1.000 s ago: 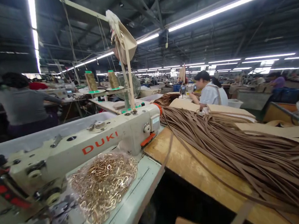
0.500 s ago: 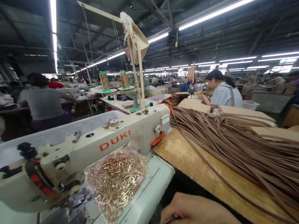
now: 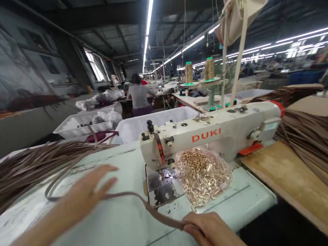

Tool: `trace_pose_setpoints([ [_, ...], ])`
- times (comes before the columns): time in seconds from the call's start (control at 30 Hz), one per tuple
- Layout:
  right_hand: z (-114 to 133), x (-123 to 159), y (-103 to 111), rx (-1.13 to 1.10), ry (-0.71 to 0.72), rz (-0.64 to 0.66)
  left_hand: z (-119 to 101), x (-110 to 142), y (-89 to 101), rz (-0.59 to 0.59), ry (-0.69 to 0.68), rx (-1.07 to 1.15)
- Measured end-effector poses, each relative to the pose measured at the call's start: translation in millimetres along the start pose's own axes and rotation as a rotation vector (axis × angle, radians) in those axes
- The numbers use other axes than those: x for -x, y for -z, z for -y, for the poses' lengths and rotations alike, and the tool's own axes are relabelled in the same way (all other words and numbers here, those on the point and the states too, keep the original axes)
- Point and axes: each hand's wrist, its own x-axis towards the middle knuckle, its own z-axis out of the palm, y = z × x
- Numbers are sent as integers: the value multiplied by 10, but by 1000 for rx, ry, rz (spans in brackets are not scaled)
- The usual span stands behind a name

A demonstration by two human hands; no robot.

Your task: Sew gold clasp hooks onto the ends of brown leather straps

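A narrow brown strap (image 3: 160, 216) curves in the air over the pale sewing table (image 3: 85, 242). Its end is pinched in my right hand (image 3: 212, 230), low in front of the sewing machine (image 3: 177, 137). My left hand (image 3: 90, 188) reaches over the table on the left with thumb and fingers apart; the strap passes beneath or behind it, and I cannot tell whether they touch. Under the machine's arm lies a clear bag of gold metal clasps (image 3: 202, 177), beside the needle plate (image 3: 160, 185).
Heaps of brown straps (image 3: 20, 171) lie at the left, with more on the right behind a worn wooden board (image 3: 291, 180). White tubs (image 3: 158, 119) stand beyond the table. Thread cones (image 3: 188, 73) rise behind the machine. A person in grey (image 3: 141, 96) sits further back.
The view has swung left, bringing my left hand and the left strap heap into sight. The strap, stretched straight along the bottom before, now sags in a curve from my right hand.
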Motion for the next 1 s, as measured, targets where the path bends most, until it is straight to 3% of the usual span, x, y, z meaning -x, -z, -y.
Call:
trace_pose_setpoints([
  [0.03, 26, -83, -71, 2, 22, 7, -87, 106, -165, 103, -34, -5],
  [0.1, 45, -219, -124, -39, 61, 29, -266, 333, -548, 443, -183, 8],
  [0.17, -16, -324, -19, -138, 49, 55, -375, 516, -863, 569, -208, 36],
  [0.23, -170, -434, 236, -151, -49, 9, -386, 612, -1019, 561, -94, 52],
  [0.27, -277, -503, 395, -77, -124, -79, -369, 629, -1041, 546, -16, 66],
  [0.33, -518, -674, 698, 367, -230, -220, -344, 624, -1023, 523, 132, 108],
  [0.43, -835, -945, 927, 497, -239, -197, -394, 580, -984, 435, 338, 158],
  [0.5, -958, -1068, 913, 502, -222, -147, -462, 557, -996, 357, 387, 214],
  [0.63, -1032, -1122, 816, 501, -182, -119, -537, 559, -1041, 279, 221, 262],
  [0.73, -1024, -1057, 880, 463, -192, -183, -547, 589, -1058, 236, 161, 217],
  [0.83, -940, -934, 939, 376, -213, -268, -595, 601, -1071, 274, 223, 269],
  [0.93, -728, -768, 796, 125, -207, -312, -712, 585, -1073, 339, 310, 392],
  [1.0, -536, -653, 586, -208, -225, -360, -803, 570, -1068, 334, 355, 464],
])
